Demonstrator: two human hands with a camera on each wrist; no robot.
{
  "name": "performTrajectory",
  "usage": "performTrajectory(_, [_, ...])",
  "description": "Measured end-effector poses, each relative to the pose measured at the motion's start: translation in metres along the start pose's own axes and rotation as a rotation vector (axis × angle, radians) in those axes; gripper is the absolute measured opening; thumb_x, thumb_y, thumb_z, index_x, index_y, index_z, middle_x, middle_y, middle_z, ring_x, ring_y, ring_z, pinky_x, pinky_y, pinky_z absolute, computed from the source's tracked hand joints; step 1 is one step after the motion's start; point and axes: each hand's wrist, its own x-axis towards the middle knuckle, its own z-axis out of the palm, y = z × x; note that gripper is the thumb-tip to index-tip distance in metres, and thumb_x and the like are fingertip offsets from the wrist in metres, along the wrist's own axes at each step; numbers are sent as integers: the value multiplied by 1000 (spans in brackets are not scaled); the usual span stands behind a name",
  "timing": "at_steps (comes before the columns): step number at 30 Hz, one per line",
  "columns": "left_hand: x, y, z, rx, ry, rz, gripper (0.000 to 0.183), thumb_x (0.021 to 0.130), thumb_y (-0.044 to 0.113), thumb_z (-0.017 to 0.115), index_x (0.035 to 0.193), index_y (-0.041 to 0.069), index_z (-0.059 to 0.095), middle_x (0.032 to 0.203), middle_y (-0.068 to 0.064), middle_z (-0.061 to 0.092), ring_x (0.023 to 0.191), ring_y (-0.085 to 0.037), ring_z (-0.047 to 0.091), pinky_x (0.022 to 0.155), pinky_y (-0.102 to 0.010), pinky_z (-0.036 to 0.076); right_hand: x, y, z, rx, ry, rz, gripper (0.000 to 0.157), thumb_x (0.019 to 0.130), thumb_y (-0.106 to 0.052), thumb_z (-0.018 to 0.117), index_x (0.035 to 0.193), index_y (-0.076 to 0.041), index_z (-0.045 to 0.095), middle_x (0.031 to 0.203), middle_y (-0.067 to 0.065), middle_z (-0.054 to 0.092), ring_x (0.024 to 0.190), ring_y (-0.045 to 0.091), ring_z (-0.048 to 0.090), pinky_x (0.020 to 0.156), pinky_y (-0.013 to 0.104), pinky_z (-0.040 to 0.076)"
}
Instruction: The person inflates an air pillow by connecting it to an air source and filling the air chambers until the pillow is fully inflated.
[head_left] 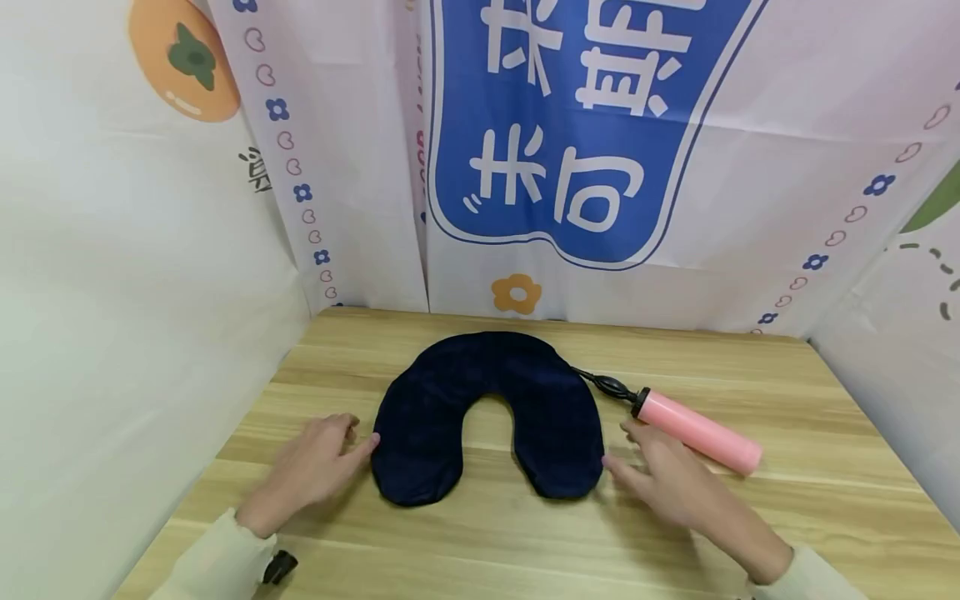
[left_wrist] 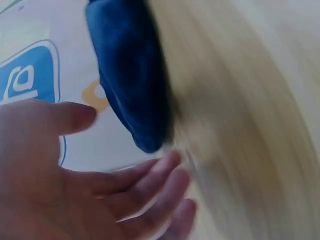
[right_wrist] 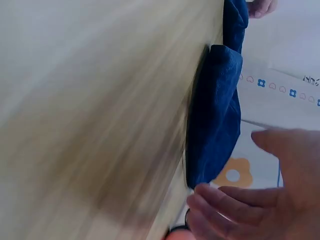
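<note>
A dark navy U-shaped neck pillow (head_left: 420,408) lies on the wooden table, its two ends toward me. My left hand (head_left: 318,458) is at its left side, thumb tip right at the edge and fingers relaxed. At the opposite side my right hand (head_left: 671,475) has its thumb by the pillow's edge. A pink hand pump (head_left: 701,431) lies just beyond the right hand, its black nozzle end reaching the pillow's upper right edge. In the left wrist view the pillow (left_wrist: 132,70) looks thick and rounded, in front of loosely spread fingers. The right wrist view shows the pillow (right_wrist: 212,120) beside similarly loose fingers.
Behind the table (head_left: 487,550) hangs a white printed curtain (head_left: 360,167) with a blue sign (head_left: 555,192). White cloth walls (head_left: 135,292) stand at the left and right. A small black object (head_left: 280,567) shows at the left sleeve's cuff.
</note>
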Motion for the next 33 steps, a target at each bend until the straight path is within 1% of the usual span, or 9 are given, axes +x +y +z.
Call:
performTrajectory(2, [4, 2, 0, -96, -46, -70, 51, 106, 52, 58, 110, 3, 72, 90, -6, 72, 79, -20, 66, 74, -41, 58, 12, -2, 3, 60, -11, 46, 51, 101, -39, 71, 124, 6, 69, 101, 11, 78, 90, 22, 74, 80, 41, 62])
performTrajectory(5, [9, 3, 3, -254, -129, -138, 44, 105, 48, 61, 105, 5, 72, 80, -2, 69, 67, -16, 61, 60, -33, 50, 27, -5, 10, 81, -47, 126, 39, 102, -40, 70, 95, -2, 75, 70, -4, 64, 62, 10, 57, 58, 28, 49])
performTrajectory(8, [10, 3, 7, -391, -166, -143, 37, 104, 39, 66, 104, 2, 70, 79, -5, 71, 67, -18, 65, 55, -30, 50, 38, -6, 18, 65, -73, 175, 49, 102, -41, 68, 63, -12, 60, 55, -8, 44, 51, 9, 41, 49, 24, 34])
performTrajectory(10, [10, 4, 10, -462, -174, -133, 31, 103, 31, 69, 104, 0, 69, 79, -6, 73, 68, -19, 68, 55, -30, 52, 43, -6, 24, 67, -91, 198, 57, 102, -40, 68, 55, -17, 46, 52, -8, 34, 47, 9, 34, 46, 23, 28])
performTrajectory(16, [8, 0, 15, -610, -152, -133, 30, 99, 18, 74, 110, -8, 65, 86, -10, 78, 73, -19, 74, 64, -32, 62, 51, -8, 35, 105, -109, 205, 57, 101, -28, 70, 55, -17, 38, 50, -8, 30, 43, 9, 32, 45, 22, 27])
performTrajectory(22, [15, -12, 10, -644, -96, -136, 31, 98, 13, 75, 112, -13, 66, 90, -13, 78, 74, -18, 74, 66, -31, 63, 56, -1, 48, 220, -48, 63, 61, 100, -25, 70, 53, -21, 32, 50, -13, 24, 43, 4, 24, 45, 20, 22])
performTrajectory(26, [26, -23, 5, -603, -47, -139, 28, 98, 13, 75, 111, -11, 69, 88, -12, 78, 72, -18, 73, 65, -31, 62, 55, -18, 51, 232, -43, 43, 61, 100, -24, 70, 52, -21, 32, 50, -13, 25, 43, 4, 26, 45, 19, 23])
performTrajectory(28, [32, -29, 2, -564, -17, -143, 29, 98, 15, 75, 113, -10, 70, 91, -13, 78, 73, -18, 73, 65, -31, 61, 48, -42, 43, 204, -70, 92, 58, 97, -18, 72, 52, -20, 34, 49, -12, 28, 43, 5, 29, 44, 19, 25])
performTrajectory(33, [52, -36, -6, -510, 66, -169, 36, 100, 23, 74, 120, -7, 70, 107, -19, 77, 86, -13, 71, 72, -27, 58, 31, -73, 45, 230, -134, 25, 53, 97, -17, 71, 54, -20, 41, 47, -14, 34, 41, 2, 34, 42, 19, 30])
